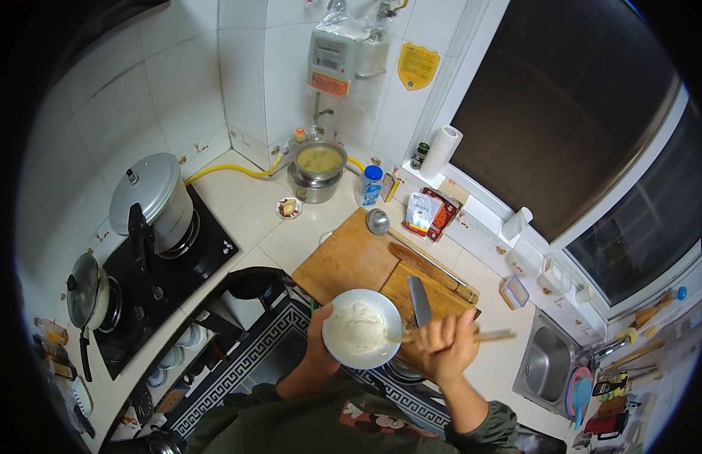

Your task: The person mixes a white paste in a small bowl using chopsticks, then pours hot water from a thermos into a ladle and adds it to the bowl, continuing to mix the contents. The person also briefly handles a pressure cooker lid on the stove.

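Note:
My left hand (318, 343) grips the rim of a white bowl (392, 318) from its left side and holds it in front of my body. Inside the bowl lies a pale, floury dough-like mass (359, 329). My right hand (450, 343) is closed around a pair of chopsticks (495, 336), whose tips reach into the bowl at its right side. Just beyond the bowl, a cleaver (419, 301) rests on the smaller wooden cutting board (396, 284). That board overlaps a larger wooden board (345, 255). The bowl hides part of both boards.
A ladle (378, 221) lies along the boards' far edge. A pot of soup (320, 160) stands in the corner beside a small dish (288, 208). The left stove (209, 255) carries a pressure cooker (152, 198) and a lidded pan (87, 289). At right is a steel sink (547, 363).

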### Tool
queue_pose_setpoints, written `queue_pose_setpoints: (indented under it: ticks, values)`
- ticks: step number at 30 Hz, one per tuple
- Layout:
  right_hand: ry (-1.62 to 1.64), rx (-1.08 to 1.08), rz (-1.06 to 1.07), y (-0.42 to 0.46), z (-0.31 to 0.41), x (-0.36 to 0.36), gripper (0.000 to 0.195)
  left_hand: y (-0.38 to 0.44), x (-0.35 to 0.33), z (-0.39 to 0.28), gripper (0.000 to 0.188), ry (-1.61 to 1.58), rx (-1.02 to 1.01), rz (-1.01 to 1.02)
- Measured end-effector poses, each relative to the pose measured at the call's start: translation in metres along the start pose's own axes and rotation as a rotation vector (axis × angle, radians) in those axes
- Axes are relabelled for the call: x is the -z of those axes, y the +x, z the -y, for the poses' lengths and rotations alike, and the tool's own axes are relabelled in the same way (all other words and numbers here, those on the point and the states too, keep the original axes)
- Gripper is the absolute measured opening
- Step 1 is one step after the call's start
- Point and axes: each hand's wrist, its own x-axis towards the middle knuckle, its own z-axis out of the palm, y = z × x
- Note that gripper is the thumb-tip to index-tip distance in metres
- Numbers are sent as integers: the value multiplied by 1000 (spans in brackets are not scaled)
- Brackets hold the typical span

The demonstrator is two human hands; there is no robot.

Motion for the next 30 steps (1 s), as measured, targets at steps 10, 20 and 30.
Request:
queue_pose_setpoints:
  ticks: [10, 20, 30]
  values:
    - [-15, 139, 288, 8, 21, -10, 47, -2, 14, 19, 64, 98, 40, 8]
    - [32, -44, 274, 4, 21, -17, 49, -2, 12, 20, 61, -41, 101, -22]
    - [-11, -48, 145, -14, -4, -14, 51, -3, 12, 26, 63, 5, 59, -20]
